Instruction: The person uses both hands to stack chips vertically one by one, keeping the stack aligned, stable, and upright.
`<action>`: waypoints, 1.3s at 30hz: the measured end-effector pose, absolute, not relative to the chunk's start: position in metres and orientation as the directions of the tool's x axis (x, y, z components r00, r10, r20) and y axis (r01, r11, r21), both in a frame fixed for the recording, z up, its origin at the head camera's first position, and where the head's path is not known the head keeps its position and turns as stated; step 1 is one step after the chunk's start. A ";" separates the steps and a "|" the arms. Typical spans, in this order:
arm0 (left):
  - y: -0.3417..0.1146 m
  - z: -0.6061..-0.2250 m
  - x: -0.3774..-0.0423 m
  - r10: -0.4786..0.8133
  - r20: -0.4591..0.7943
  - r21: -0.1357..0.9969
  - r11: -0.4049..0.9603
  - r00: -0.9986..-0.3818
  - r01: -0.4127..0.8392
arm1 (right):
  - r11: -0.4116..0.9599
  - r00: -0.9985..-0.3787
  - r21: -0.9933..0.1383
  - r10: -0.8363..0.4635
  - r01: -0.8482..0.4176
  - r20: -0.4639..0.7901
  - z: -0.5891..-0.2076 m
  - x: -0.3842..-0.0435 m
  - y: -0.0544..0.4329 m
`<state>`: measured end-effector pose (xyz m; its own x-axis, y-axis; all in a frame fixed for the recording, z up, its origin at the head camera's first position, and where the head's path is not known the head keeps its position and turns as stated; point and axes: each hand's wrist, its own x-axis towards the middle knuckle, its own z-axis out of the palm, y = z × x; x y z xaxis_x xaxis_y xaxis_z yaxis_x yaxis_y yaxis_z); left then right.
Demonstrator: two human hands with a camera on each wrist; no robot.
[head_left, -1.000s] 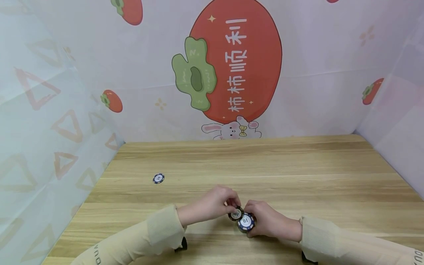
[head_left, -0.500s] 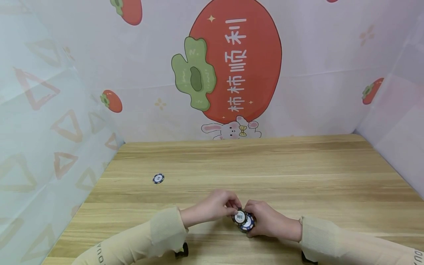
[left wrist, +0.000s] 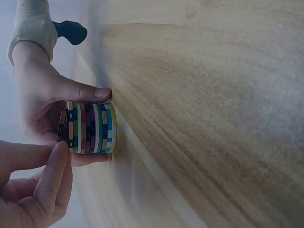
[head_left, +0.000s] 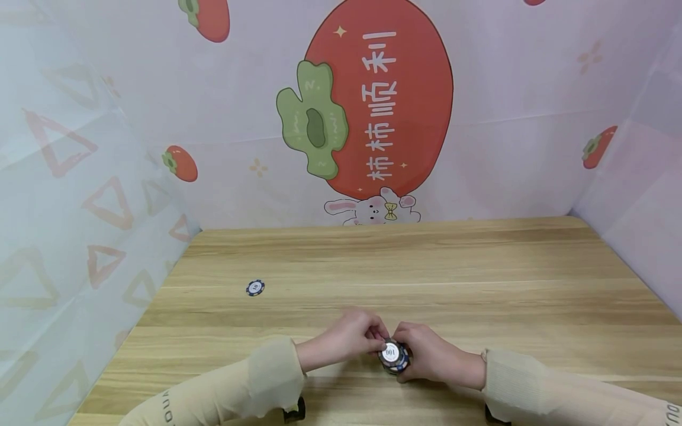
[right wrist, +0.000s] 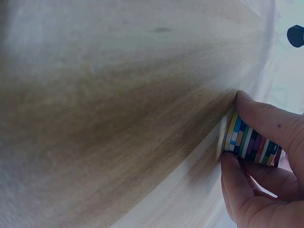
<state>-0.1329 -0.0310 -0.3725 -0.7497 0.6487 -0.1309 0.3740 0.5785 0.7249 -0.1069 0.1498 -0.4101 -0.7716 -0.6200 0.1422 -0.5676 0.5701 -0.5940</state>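
A stack of poker chips (left wrist: 92,128) in several colours stands upright on the table. My right hand (head_left: 434,353) grips it, thumb on one side and fingers on the other, as the right wrist view also shows. On its top lies a black poker chip (head_left: 391,352) marked 100, slightly tilted in the left wrist view. My left hand (head_left: 348,336) pinches the edge of this black chip between thumb and fingertips. The blue chip beneath is mostly covered by it in the head view.
One blue-and-white poker chip (head_left: 255,287) marked 10 lies flat at the left of the wooden table (head_left: 506,284). Printed cloth walls (head_left: 506,171) stand at the back and both sides.
My left hand has moved right and slightly toward me, bringing the black chip from the stack's left edge onto its top. My right hand has stayed on the stack.
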 end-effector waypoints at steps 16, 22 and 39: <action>-0.028 -0.375 -0.128 0.640 -0.147 0.755 0.565 -0.754 0.332 | 0.572 -0.774 -0.598 -0.618 -0.562 0.137 -0.409 -0.106 0.149; -0.031 -0.371 -0.132 0.653 -0.131 0.656 0.622 -0.746 0.429 | 0.580 -0.777 -0.588 -0.613 -0.564 0.141 -0.410 -0.107 0.150; -0.065 -0.365 -0.166 0.719 -0.077 0.230 0.686 -0.690 0.690 | 0.610 -0.776 -0.563 -0.624 -0.558 0.094 -0.406 -0.108 0.148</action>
<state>-0.1660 -0.0645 -0.3652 -0.6903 0.7195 -0.0768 0.6899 0.6864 0.2299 -0.1084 0.1479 -0.4061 -0.7760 -0.6237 0.0938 -0.5581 0.6098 -0.5627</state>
